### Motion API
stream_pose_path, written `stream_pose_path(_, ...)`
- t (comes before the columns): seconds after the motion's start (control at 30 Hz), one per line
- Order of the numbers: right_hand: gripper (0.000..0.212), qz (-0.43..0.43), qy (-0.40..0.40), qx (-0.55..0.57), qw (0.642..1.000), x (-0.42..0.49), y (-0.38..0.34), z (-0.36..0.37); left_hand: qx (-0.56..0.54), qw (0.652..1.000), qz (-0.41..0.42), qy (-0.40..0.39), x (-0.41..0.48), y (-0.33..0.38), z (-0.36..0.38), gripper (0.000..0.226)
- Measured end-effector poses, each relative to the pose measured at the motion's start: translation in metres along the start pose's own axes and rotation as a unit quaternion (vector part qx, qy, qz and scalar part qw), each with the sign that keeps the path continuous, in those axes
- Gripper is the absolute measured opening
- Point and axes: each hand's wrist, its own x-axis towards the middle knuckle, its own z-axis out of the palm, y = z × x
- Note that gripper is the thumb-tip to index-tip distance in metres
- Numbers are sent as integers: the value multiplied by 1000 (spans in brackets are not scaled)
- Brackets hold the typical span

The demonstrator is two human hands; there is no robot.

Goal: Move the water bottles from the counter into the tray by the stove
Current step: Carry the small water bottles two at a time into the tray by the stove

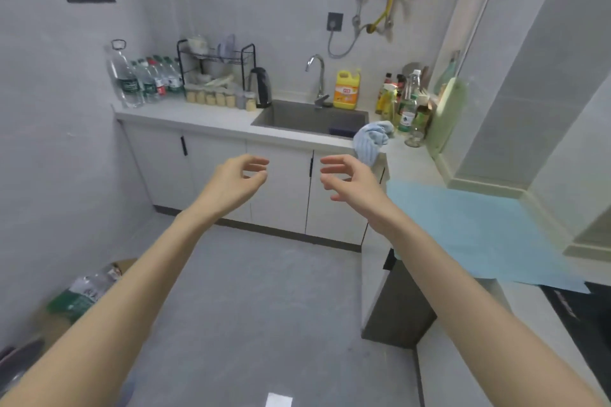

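Several small water bottles (155, 79) with green labels stand in the far left corner of the counter (185, 116), beside one large clear jug (124, 76). My left hand (238, 175) and my right hand (347, 178) are both held out in mid-air in front of the cabinet doors, fingers loosely curled, holding nothing. Both hands are well short of the bottles. A light blue sheet (479, 231) lies on the right counter next to the dark stove top (582, 317). I cannot make out a tray.
A dish rack (215, 66), black kettle (261, 86) and jars sit left of the sink (310, 119). Yellow detergent (347, 89), sauce bottles (403, 99) and a blue cloth (373, 139) crowd the right corner. A cardboard box with bottles (82, 294) sits on the floor at left.
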Motion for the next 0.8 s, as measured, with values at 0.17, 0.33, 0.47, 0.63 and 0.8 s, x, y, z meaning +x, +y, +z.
stream_pose_path(0.17, 31, -39, -43, 18, 998, 107, 0, 46, 23, 997, -30, 64, 70, -40, -37, 34)
stream_pose_path(0.33, 30, -68, -108, 38, 991, 213, -11, 85, 8, 989, -89, 119, 144, -73, -71, 32)
stream_pose_path(0.47, 31, -87, -159, 40, 983, 286, -21, 116, -7, 979, -122, 166, 191, -96, -98, 30)
stream_pose_path(0.63, 31, -103, -185, 46, 976, 371, -30, 163, -11, 967, -142, 212, 250, -137, -133, 30)
stream_pose_path(0.8, 30, -112, -199, 38, 973, 455, -28, 220, -16, 960, -153, 236, 312, -193, -167, 30)
